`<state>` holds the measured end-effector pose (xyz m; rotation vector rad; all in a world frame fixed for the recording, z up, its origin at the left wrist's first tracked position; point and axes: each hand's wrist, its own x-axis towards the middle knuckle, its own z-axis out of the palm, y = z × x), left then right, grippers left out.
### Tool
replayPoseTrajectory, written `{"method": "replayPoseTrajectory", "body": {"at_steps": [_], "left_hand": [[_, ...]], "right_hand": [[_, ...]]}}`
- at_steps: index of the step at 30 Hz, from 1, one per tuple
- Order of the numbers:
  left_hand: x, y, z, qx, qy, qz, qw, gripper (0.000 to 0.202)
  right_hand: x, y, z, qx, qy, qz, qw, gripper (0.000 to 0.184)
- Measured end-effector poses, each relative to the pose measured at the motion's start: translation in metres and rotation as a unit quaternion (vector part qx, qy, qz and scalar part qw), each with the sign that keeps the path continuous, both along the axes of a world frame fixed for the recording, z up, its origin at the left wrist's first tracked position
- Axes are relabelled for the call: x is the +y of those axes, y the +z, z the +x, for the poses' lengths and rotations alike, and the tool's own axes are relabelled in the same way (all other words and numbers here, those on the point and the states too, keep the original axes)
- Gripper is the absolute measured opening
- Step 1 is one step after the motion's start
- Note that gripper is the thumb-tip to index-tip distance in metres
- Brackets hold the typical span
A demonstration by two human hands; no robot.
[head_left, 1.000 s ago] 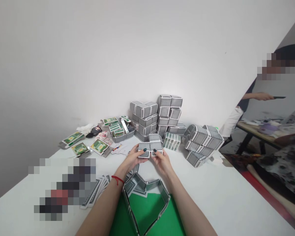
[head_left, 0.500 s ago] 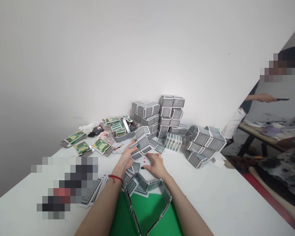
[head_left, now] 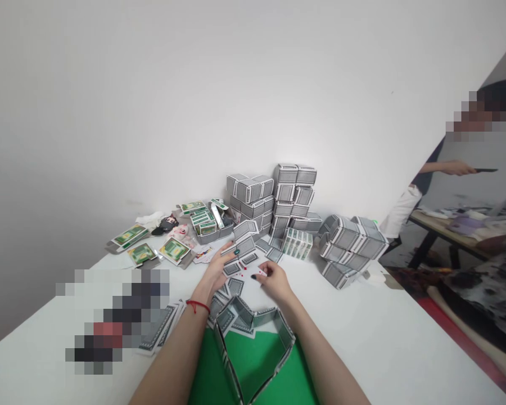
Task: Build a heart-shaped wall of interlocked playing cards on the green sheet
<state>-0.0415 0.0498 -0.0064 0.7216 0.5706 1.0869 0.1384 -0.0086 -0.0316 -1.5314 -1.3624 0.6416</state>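
Observation:
My left hand [head_left: 214,272], a red string at its wrist, is closed on the near left side of a piece made of joined playing cards [head_left: 245,246], grey patterned backs outward. Just right of that piece, my right hand [head_left: 277,282] pinches a playing card [head_left: 262,273], of which only a small white part with a red mark shows. Loose playing cards [head_left: 235,287] lie below my left hand. Closer to me, between my forearms, stands an angular ring of joined cards [head_left: 265,318] over a green surface [head_left: 259,354].
Stacked card blocks [head_left: 253,191] and a taller stack [head_left: 296,175] stand by the wall. More blocks [head_left: 349,242] sit right, beside a card-box pack [head_left: 297,244]. Opened green card boxes [head_left: 175,249] lie left. A person's hand [head_left: 457,167] holds a dark object at far right.
My right hand has moved slightly right, away from the card piece, and its fingers have closed on a card. My left hand keeps its hold, almost unmoved.

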Motion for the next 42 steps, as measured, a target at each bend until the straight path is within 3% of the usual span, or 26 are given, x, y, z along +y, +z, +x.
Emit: {"method": "replayPoseTrajectory", "body": {"at_steps": [5,9,13,15,19,25,29,36,42], "left_hand": [[-0.001,0.005,-0.004,0.014,0.030,-0.003,0.999,0.061],[-0.001,0.005,-0.006,0.044,0.032,-0.016,0.998,0.064],[-0.001,0.004,-0.005,0.079,0.035,-0.012,0.996,0.068],[-0.001,0.003,-0.004,0.102,0.038,-0.001,0.994,0.068],[0.001,0.000,-0.003,0.142,0.067,0.034,0.987,0.067],[0.003,-0.001,-0.002,0.180,0.086,0.076,0.977,0.063],[0.003,-0.001,-0.002,0.229,0.103,0.095,0.963,0.059],[-0.001,0.001,-0.001,0.227,0.080,0.097,0.966,0.060],[-0.002,0.004,-0.001,0.226,0.099,0.099,0.964,0.058]], "right_hand": [[-0.004,0.003,0.018,0.249,-0.018,0.037,0.968,0.032],[-0.008,0.010,0.022,0.407,-0.026,0.050,0.912,0.037],[-0.008,0.011,0.023,0.505,0.008,0.058,0.861,0.027],[-0.007,0.009,0.026,0.507,-0.003,0.070,0.859,0.020],[-0.005,0.005,0.031,0.504,-0.037,0.087,0.859,0.037],[-0.007,0.007,0.032,0.489,-0.070,0.092,0.865,0.024],[-0.008,0.007,0.028,0.501,-0.084,0.103,0.856,0.027],[-0.005,0.002,0.026,0.487,-0.090,0.112,0.862,0.035],[-0.007,0.003,0.028,0.478,-0.093,0.117,0.866,0.035]]}}
